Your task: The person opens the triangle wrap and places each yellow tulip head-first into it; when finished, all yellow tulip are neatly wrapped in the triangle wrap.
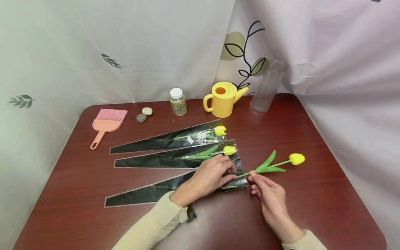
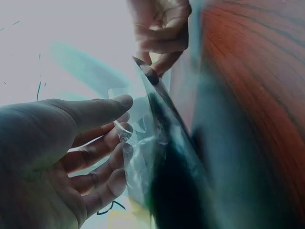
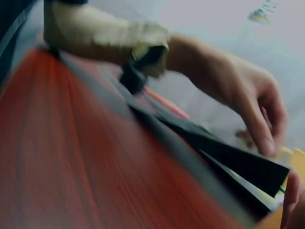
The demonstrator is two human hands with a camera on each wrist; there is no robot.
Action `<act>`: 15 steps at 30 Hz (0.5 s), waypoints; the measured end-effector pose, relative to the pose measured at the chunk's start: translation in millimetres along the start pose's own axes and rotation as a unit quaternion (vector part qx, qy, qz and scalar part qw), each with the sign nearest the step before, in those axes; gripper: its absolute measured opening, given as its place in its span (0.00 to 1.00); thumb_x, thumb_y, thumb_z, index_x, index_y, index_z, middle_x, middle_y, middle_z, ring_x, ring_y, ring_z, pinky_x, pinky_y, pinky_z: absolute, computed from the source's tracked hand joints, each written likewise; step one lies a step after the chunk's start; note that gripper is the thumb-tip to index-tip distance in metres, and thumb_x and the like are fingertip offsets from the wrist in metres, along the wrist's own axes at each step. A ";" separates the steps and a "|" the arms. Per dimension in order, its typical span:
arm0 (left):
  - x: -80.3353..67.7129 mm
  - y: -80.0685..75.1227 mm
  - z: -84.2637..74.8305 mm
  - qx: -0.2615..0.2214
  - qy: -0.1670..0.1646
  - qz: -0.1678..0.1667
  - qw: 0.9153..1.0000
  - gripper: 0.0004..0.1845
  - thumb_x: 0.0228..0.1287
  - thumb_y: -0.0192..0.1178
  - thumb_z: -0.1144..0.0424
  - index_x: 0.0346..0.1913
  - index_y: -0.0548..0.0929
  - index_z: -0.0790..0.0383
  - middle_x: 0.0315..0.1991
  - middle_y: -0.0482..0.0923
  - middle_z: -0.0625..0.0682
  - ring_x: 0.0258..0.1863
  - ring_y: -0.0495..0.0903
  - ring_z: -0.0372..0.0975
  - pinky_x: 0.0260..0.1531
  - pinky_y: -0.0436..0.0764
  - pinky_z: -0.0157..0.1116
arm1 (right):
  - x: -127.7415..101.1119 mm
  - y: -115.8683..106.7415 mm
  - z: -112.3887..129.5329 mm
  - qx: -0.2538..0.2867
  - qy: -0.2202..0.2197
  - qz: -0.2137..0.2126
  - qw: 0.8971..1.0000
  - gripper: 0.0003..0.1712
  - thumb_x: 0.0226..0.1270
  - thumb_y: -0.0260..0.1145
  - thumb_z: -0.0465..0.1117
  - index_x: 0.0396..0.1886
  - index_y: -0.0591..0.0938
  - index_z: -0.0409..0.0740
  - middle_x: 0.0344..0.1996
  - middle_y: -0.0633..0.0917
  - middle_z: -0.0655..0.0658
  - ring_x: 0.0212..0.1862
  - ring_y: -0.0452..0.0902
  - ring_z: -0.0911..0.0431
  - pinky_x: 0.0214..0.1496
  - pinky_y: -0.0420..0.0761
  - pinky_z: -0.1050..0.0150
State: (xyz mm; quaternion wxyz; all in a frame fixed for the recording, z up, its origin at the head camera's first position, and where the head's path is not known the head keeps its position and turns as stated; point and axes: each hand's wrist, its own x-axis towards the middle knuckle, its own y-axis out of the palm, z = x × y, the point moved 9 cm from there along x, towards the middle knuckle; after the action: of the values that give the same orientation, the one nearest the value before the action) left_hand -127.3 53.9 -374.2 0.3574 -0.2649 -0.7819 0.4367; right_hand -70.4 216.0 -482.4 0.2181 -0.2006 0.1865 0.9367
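The nearest flower sleeve [image 1: 134, 197], black with a clear front, lies with its wide mouth to the right. At that mouth my left hand [image 1: 208, 176] pinches the clear film [image 2: 138, 152] between thumb and fingers, lifting it off the black back. My right hand [image 1: 272, 198] pinches the green stem of a yellow tulip [image 1: 297, 159], whose bloom points right. The stem's lower end reaches the sleeve's mouth; my left fingers partly hide it. Farther back, the middle sleeve [image 1: 137, 162] and the far sleeve [image 1: 134, 148] each hold a yellow tulip.
Along the table's back edge stand a white-capped jar [image 1: 178, 104], a yellow watering can [image 1: 222, 104] and a clear glass vase [image 1: 265, 92]. Two stones [image 1: 142, 118] and a pink brush [image 1: 107, 125] lie at the back left. Fabric [image 1: 156, 52] hangs behind the table.
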 end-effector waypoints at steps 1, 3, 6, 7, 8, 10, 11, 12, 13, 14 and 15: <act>0.1 -0.7 -0.1 0.000 0.000 0.000 1.000 0.05 0.61 0.69 0.54 0.35 0.84 0.49 0.34 0.76 0.38 0.34 0.72 0.31 0.33 0.73 0.26 | -2.6 3.7 -3.7 -0.012 0.018 0.006 1.000 0.11 0.59 0.75 0.41 0.38 0.88 0.39 0.30 0.88 0.47 0.23 0.76 0.64 0.27 0.79 0.71; 0.2 -1.2 -0.3 0.001 0.002 0.002 1.000 0.05 0.61 0.69 0.54 0.35 0.84 0.49 0.34 0.76 0.39 0.34 0.73 0.31 0.32 0.73 0.26 | -6.9 10.6 -10.1 -0.036 0.051 0.023 0.998 0.13 0.60 0.74 0.42 0.40 0.88 0.38 0.30 0.87 0.48 0.23 0.75 0.64 0.26 0.77 0.71; -0.7 -0.2 0.3 0.002 0.004 0.007 1.000 0.05 0.61 0.69 0.55 0.34 0.84 0.49 0.33 0.77 0.40 0.35 0.73 0.31 0.32 0.74 0.27 | -11.5 18.5 -14.1 -0.072 0.087 0.060 0.992 0.11 0.64 0.70 0.39 0.42 0.86 0.36 0.29 0.86 0.49 0.24 0.75 0.63 0.27 0.77 0.70; -0.9 0.8 0.5 0.001 0.004 0.008 1.000 0.05 0.61 0.69 0.55 0.34 0.84 0.49 0.33 0.78 0.40 0.35 0.74 0.32 0.33 0.74 0.27 | -12.4 19.7 -13.4 -0.081 0.093 0.071 0.990 0.10 0.65 0.69 0.38 0.42 0.86 0.36 0.29 0.86 0.49 0.25 0.76 0.62 0.28 0.78 0.69; -1.1 1.6 0.7 0.002 0.005 0.010 1.000 0.04 0.61 0.69 0.55 0.34 0.85 0.50 0.33 0.78 0.40 0.35 0.74 0.32 0.33 0.74 0.27 | -13.0 20.4 -11.8 -0.088 0.095 0.083 0.988 0.11 0.65 0.69 0.38 0.42 0.86 0.35 0.29 0.86 0.48 0.25 0.76 0.61 0.28 0.78 0.69; -1.5 2.9 0.8 0.004 0.006 0.011 1.000 0.04 0.61 0.69 0.56 0.34 0.85 0.49 0.33 0.78 0.40 0.35 0.74 0.31 0.33 0.74 0.28 | -12.6 18.7 -4.6 -0.099 0.090 0.101 0.986 0.14 0.66 0.69 0.39 0.46 0.85 0.34 0.33 0.87 0.46 0.28 0.78 0.60 0.31 0.80 0.68; -1.6 3.5 0.9 0.003 0.006 0.012 1.000 0.04 0.61 0.69 0.56 0.34 0.85 0.49 0.33 0.78 0.40 0.35 0.74 0.31 0.33 0.74 0.28 | -12.0 16.6 0.6 -0.101 0.084 0.107 0.986 0.14 0.66 0.69 0.40 0.47 0.85 0.35 0.35 0.87 0.45 0.29 0.79 0.59 0.33 0.80 0.67; -1.7 3.7 1.0 0.004 0.005 0.013 1.000 0.04 0.61 0.69 0.56 0.35 0.85 0.49 0.34 0.78 0.39 0.35 0.74 0.31 0.33 0.74 0.28 | -11.2 14.1 6.9 -0.100 0.077 0.113 0.986 0.15 0.65 0.69 0.41 0.48 0.86 0.37 0.38 0.88 0.45 0.31 0.80 0.59 0.35 0.81 0.66; -1.7 3.8 1.2 0.005 0.006 0.013 1.000 0.04 0.62 0.69 0.56 0.35 0.85 0.49 0.34 0.78 0.39 0.36 0.74 0.31 0.33 0.74 0.28 | -9.8 11.5 13.8 -0.097 0.072 0.119 0.985 0.16 0.65 0.69 0.42 0.49 0.86 0.38 0.40 0.88 0.45 0.33 0.80 0.58 0.37 0.81 0.66; -1.8 3.6 1.4 0.005 0.006 0.012 1.000 0.04 0.62 0.69 0.56 0.35 0.85 0.49 0.34 0.78 0.39 0.36 0.74 0.31 0.33 0.74 0.28 | -8.0 8.8 21.5 -0.092 0.065 0.127 0.985 0.16 0.66 0.69 0.43 0.50 0.86 0.40 0.42 0.87 0.45 0.35 0.81 0.58 0.39 0.81 0.65; -2.0 3.5 1.8 0.006 0.005 0.012 1.000 0.03 0.62 0.69 0.56 0.35 0.84 0.48 0.34 0.77 0.39 0.36 0.74 0.31 0.34 0.74 0.28 | -5.6 5.9 30.3 -0.090 0.055 0.134 0.985 0.16 0.67 0.68 0.43 0.51 0.86 0.40 0.44 0.87 0.45 0.36 0.81 0.58 0.40 0.82 0.65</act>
State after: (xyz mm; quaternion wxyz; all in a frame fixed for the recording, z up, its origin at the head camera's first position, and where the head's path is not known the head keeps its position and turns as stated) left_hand -127.2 53.2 -378.6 0.3576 -0.2746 -0.7741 0.4444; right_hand -77.6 222.4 -452.6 0.0608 -0.2441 0.1386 0.9579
